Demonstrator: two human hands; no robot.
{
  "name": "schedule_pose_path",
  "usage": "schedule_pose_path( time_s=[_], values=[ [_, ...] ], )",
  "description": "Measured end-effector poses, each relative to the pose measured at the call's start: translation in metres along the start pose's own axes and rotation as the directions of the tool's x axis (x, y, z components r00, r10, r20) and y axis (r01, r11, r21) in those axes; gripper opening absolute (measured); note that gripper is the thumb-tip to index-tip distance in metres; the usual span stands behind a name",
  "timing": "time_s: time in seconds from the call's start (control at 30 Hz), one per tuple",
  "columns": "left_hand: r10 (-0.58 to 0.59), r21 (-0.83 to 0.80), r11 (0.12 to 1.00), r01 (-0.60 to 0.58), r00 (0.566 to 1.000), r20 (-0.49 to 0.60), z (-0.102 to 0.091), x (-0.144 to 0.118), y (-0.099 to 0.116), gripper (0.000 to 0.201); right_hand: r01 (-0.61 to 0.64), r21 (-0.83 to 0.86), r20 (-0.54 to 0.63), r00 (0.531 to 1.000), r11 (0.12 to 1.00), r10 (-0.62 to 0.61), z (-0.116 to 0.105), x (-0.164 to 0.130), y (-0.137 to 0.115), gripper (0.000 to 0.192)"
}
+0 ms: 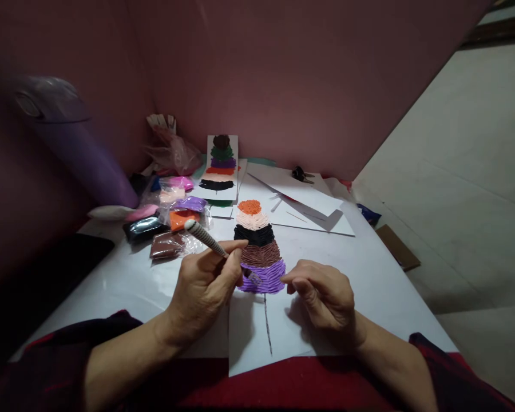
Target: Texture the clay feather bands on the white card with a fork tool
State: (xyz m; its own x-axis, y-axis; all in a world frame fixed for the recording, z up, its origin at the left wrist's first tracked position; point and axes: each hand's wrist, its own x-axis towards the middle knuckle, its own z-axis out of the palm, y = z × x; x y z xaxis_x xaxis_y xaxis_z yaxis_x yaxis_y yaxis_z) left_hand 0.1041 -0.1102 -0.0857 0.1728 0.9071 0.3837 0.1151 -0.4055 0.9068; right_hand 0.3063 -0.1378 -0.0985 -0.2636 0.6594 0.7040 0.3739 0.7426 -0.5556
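Note:
A white sheet bears a layered feather shape in coloured clay: orange, pale peach, black, brown and purple bands, with fine grooves. A dark drawn stem runs down from it. My left hand grips a fork-tipped tool with a black-and-white patterned handle; its prongs lie over the purple band. My right hand has curled fingers, the index fingertip at the purple band's right edge. Anything between its finger and thumb is hidden.
Wrapped clay packets lie at left beside a purple bottle. Behind stands a card with a similar layered clay shape. Folded white paper, a cotton swab and keys lie at the back. The table has a slanted right edge.

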Motion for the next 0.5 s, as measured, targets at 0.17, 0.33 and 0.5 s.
schedule_pose_path(
  time_s=[0.17,0.33,0.5],
  values=[
    [-0.108,-0.058,0.992,0.109,0.994,0.032,0.005,0.003,-0.003,0.021,0.145,0.058,0.285,0.946,0.988,-0.155,0.004,-0.005,-0.001,0.040],
    [-0.231,-0.108,0.966,0.234,0.972,0.038,0.010,0.002,-0.003,0.021,0.095,0.070,0.477,0.871,0.993,-0.117,0.007,-0.011,-0.003,0.043],
    [-0.272,-0.097,0.957,0.272,0.962,0.015,0.012,0.002,-0.007,0.024,0.051,0.047,0.514,0.855,0.998,-0.068,0.007,-0.012,-0.003,0.040]
  ],
)
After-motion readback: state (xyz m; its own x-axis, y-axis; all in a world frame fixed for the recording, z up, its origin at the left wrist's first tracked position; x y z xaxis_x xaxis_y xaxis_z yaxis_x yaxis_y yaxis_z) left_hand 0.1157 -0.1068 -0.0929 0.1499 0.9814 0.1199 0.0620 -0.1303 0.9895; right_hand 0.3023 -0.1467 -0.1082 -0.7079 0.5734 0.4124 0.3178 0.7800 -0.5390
